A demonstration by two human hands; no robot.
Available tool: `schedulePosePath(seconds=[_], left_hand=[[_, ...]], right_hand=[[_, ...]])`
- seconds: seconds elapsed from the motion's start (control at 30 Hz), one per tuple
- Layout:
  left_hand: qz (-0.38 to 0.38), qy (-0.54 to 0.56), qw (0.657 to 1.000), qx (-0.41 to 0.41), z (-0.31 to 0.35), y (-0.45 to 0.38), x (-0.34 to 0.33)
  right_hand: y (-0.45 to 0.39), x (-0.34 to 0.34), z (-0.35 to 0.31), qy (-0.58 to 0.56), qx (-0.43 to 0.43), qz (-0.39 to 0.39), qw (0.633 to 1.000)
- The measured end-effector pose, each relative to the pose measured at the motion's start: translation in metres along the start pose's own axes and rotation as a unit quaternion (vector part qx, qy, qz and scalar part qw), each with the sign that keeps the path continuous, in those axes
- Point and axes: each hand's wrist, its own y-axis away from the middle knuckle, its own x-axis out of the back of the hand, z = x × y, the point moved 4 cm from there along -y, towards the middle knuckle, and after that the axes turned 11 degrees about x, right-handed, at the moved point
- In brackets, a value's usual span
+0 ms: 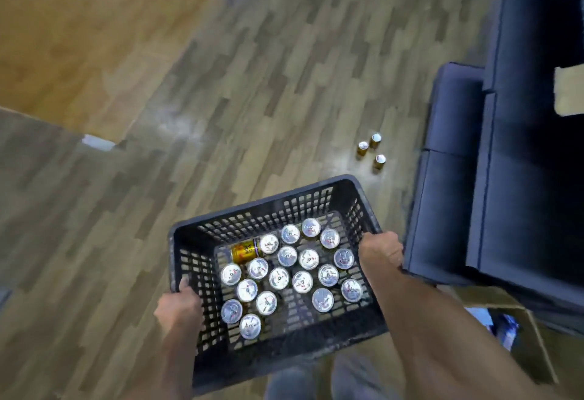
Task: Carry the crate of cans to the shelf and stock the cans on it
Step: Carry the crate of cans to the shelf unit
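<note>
Single head view, wide-angle. Illumination uneven: warm, bright patch on the wood floor (94, 36) at upper left, falling off to grey-brown mid-frame. Pale hazy glare streak on the floor near centre. Right side underexposed; the dark blue sofa (521, 178) is near-black with little surface detail. Overall soft, motion blur throughout; floor plank edges smeared, strongest toward left and bottom edges. Can tops (287, 273) in the crate (196, 235) give bright specular highlights, partly clipped, print unreadable. Three cans on the floor (371, 150) small and blurred, also glinting. Forearms at lower edge stretched by lens distortion; corners bend noticeably
</note>
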Motion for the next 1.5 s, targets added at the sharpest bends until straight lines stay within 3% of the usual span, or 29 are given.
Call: schedulePosePath(seconds=[0.33,0.5,0.73,1.0,1.17,1.3,1.5], left_hand=[[-0.013,-0.060,0.988,-0.142,0.384,-0.034,-0.061],[-0.031,-0.108,0.956,-0.269,0.566,-0.011,-0.118],[-0.064,-0.141,0.936,-0.315,0.798,0.014,-0.216],[-0.086,-0.165,0.895,-0.405,1.012,0.081,-0.309],[-0.097,-0.219,0.851,-0.467,1.132,0.154,-0.392],[-0.115,-0.272,0.805,-0.515,1.206,0.214,-0.469],[-0.104,-0.320,0.730,-0.595,1.285,0.289,-0.574]], right_hand=[[-0.127,-0.020,-0.210,-0.106,-0.108,0.072,0.986],[-0.223,-0.037,-0.297,-0.138,-0.170,0.124,0.968],[-0.370,-0.048,-0.421,-0.151,-0.234,0.125,0.952],[-0.483,-0.034,-0.517,-0.188,-0.307,0.158,0.920],[-0.554,-0.025,-0.553,-0.232,-0.367,0.178,0.883],[-0.599,-0.034,-0.561,-0.244,-0.436,0.239,0.833],[-0.672,-0.055,-0.571,-0.255,-0.500,0.263,0.784]])
